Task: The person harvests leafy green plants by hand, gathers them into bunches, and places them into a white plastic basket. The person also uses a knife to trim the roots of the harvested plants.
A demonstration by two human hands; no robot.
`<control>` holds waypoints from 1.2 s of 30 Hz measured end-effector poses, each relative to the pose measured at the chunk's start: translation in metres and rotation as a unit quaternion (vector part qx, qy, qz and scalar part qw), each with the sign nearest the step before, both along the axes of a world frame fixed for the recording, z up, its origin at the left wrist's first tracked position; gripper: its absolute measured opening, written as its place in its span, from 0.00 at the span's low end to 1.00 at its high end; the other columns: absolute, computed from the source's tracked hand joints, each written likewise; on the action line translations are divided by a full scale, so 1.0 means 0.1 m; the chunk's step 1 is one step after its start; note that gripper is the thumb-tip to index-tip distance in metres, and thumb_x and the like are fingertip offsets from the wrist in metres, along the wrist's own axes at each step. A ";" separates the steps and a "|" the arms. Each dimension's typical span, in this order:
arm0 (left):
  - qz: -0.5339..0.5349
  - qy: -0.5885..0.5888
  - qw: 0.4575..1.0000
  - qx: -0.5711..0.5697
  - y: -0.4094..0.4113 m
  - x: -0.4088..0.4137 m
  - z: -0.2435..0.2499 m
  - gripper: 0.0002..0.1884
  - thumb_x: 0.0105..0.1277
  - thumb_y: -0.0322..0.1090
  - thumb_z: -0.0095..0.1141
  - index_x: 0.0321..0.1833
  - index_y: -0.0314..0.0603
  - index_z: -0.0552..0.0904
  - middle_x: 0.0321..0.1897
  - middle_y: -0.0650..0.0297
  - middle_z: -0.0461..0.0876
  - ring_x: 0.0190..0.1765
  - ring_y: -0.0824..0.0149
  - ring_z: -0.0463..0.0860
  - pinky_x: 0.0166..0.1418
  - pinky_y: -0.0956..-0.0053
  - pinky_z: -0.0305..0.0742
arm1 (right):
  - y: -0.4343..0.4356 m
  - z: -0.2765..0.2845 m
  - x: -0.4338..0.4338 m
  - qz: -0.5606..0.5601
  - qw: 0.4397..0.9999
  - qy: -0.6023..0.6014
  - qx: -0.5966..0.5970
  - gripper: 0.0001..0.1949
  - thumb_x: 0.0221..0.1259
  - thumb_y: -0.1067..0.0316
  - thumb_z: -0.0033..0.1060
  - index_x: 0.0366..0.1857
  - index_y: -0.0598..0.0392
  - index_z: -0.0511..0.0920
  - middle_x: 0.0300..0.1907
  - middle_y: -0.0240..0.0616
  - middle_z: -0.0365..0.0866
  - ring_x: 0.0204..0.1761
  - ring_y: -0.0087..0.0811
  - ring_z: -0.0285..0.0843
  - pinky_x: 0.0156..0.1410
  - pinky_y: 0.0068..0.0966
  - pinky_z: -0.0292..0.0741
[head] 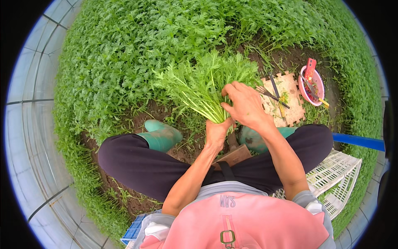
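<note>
My left hand (216, 132) is closed around the lower stems of a bunch of leafy greens (206, 84), whose leaves fan out away from me. Over the right side of the bunch is my right hand (244, 104), fingers curled and apart, touching or just above the stems; whether it pinches any is hidden. To its right, a foam mat tile (293, 90) lies on the soil, carrying a small hand fork (272, 96), a dark blade (274, 85) and plant scraps. Beyond the tile stands a pink bowl (301, 84) with a red phone (310, 69) and a yellow-handled tool (323, 102).
Dense leafy plants (124, 62) surround the bare soil. My green boots (164, 135) stand on either side of the bunch. A white plastic crate (339, 177) is at my right, a blue crate (132, 228) at lower left. A blue bar (357, 141) juts in from the right.
</note>
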State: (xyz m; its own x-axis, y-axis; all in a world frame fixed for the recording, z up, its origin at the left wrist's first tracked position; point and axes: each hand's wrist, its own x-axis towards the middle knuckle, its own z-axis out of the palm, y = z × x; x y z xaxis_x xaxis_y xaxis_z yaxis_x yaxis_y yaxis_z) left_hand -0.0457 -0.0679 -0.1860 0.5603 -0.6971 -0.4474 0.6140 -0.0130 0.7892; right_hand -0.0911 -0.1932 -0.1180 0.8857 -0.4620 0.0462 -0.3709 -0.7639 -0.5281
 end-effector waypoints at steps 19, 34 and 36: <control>-0.023 0.192 0.978 -0.073 0.13 0.12 -0.03 0.17 0.63 0.27 0.63 0.53 0.35 0.75 0.39 0.55 0.81 0.33 0.66 0.77 0.35 0.70 0.73 | -0.51 -0.19 -0.70 -0.280 0.935 -0.157 -0.151 0.09 0.56 0.69 0.67 0.39 0.57 0.80 0.32 0.37 0.80 0.36 0.37 0.80 0.42 0.30 0.74; -0.040 0.185 0.979 -0.071 0.15 0.07 0.06 0.16 0.60 0.28 0.66 0.50 0.36 0.76 0.34 0.56 0.83 0.30 0.67 0.78 0.32 0.71 0.73 | -0.32 -0.13 -0.54 -0.379 0.903 -0.197 -0.043 0.06 0.55 0.72 0.66 0.35 0.55 0.80 0.31 0.38 0.76 0.34 0.36 0.76 0.38 0.33 0.72; -0.038 0.162 0.984 -0.064 0.14 0.06 0.06 0.16 0.60 0.27 0.66 0.49 0.36 0.77 0.35 0.56 0.83 0.30 0.67 0.79 0.32 0.71 0.74 | -0.33 -0.06 -0.65 -0.386 0.895 -0.183 -0.126 0.08 0.55 0.72 0.66 0.39 0.54 0.81 0.33 0.38 0.74 0.36 0.37 0.75 0.40 0.33 0.71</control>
